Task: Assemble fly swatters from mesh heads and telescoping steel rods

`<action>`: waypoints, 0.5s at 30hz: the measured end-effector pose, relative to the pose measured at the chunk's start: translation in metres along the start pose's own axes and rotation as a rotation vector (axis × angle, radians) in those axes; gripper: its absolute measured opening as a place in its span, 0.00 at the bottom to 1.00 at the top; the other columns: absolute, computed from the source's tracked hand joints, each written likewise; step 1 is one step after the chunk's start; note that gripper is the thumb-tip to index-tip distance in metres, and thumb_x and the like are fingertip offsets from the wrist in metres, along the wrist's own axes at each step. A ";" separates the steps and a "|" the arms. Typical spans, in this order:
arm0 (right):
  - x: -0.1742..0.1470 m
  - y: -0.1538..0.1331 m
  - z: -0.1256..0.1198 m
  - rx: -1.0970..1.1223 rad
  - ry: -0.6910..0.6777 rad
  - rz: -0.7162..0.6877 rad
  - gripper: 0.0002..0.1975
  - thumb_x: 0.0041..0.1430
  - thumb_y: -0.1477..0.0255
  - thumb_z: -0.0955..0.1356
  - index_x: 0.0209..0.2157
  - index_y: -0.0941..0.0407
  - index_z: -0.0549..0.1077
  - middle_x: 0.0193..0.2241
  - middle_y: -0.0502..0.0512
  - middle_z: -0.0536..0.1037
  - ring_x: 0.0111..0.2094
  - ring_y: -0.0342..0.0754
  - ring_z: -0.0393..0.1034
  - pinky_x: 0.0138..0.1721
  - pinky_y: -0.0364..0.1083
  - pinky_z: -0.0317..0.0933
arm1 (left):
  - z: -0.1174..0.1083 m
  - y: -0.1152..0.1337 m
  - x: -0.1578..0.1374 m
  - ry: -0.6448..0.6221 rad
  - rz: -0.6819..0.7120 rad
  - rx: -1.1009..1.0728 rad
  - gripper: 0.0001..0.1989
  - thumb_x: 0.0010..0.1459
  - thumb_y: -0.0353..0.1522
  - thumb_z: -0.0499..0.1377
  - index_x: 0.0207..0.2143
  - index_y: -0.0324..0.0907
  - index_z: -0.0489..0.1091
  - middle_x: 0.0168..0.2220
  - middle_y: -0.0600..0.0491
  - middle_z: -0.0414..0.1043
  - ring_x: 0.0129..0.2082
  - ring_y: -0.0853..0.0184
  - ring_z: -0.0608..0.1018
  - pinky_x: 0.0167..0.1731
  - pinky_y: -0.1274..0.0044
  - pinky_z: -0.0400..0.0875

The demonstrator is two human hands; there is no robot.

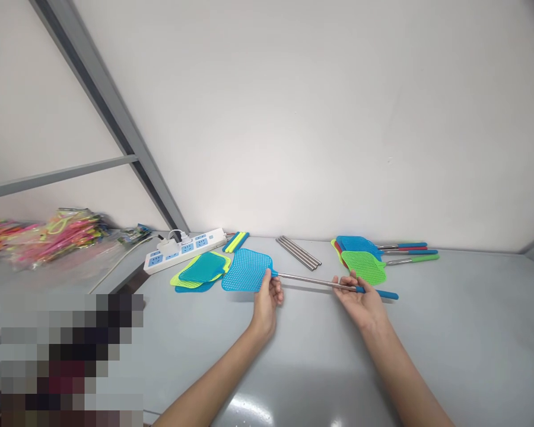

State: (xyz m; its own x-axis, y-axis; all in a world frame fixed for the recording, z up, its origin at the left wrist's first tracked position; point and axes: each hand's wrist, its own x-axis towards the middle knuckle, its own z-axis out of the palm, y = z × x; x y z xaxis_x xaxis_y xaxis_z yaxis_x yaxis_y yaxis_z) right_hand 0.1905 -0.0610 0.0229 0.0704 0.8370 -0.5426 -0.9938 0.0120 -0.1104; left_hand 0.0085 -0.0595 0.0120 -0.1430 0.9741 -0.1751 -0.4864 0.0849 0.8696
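Left hand [267, 296] pinches the blue swatter [293, 277] at the head's neck; right hand [360, 299] grips the rod near its handle, low over the table [449, 332]. Keep rod straight, hands level. Beyond: finished swatters [365, 258], loose heads [200, 270].

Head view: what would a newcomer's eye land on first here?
The blue fly swatter held level over the grey table, left hand at its head end, right hand by the blue handle. Behind the right hand lies a pile of finished swatters; left of the blue swatter, loose swatter heads beside a white power strip.
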 end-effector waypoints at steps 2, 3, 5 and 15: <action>-0.002 0.003 0.000 -0.012 0.001 0.009 0.08 0.54 0.80 0.56 0.30 0.60 0.63 0.18 0.44 0.58 0.19 0.37 0.59 0.34 0.49 0.65 | -0.001 0.001 0.003 0.035 0.044 0.042 0.19 0.45 0.47 0.55 0.20 0.39 0.61 0.14 0.61 0.57 0.12 0.78 0.60 0.13 0.83 0.51; -0.002 0.004 0.001 -0.019 0.000 0.014 0.07 0.53 0.80 0.56 0.30 0.60 0.63 0.18 0.44 0.57 0.19 0.37 0.59 0.34 0.49 0.65 | -0.002 0.001 0.004 0.051 0.061 0.063 0.19 0.45 0.47 0.55 0.19 0.40 0.60 0.14 0.61 0.57 0.12 0.78 0.59 0.13 0.83 0.51; -0.003 0.006 0.000 -0.041 -0.001 0.027 0.07 0.53 0.80 0.56 0.29 0.60 0.63 0.18 0.44 0.57 0.19 0.37 0.58 0.34 0.49 0.66 | -0.003 0.002 0.006 0.074 0.082 0.101 0.19 0.46 0.47 0.54 0.18 0.40 0.60 0.13 0.61 0.56 0.11 0.78 0.59 0.13 0.83 0.50; -0.004 0.005 0.002 -0.101 -0.027 -0.033 0.06 0.52 0.80 0.56 0.26 0.58 0.60 0.17 0.43 0.55 0.17 0.36 0.56 0.31 0.46 0.65 | -0.002 -0.001 0.008 0.126 0.055 0.209 0.18 0.43 0.43 0.58 0.16 0.40 0.58 0.14 0.61 0.54 0.12 0.79 0.55 0.13 0.83 0.48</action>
State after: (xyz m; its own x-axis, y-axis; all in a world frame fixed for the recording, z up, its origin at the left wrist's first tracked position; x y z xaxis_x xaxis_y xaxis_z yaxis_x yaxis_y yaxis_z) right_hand 0.1848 -0.0634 0.0263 0.0995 0.8515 -0.5148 -0.9772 -0.0139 -0.2119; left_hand 0.0065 -0.0523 0.0089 -0.2772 0.9457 -0.1700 -0.2879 0.0870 0.9537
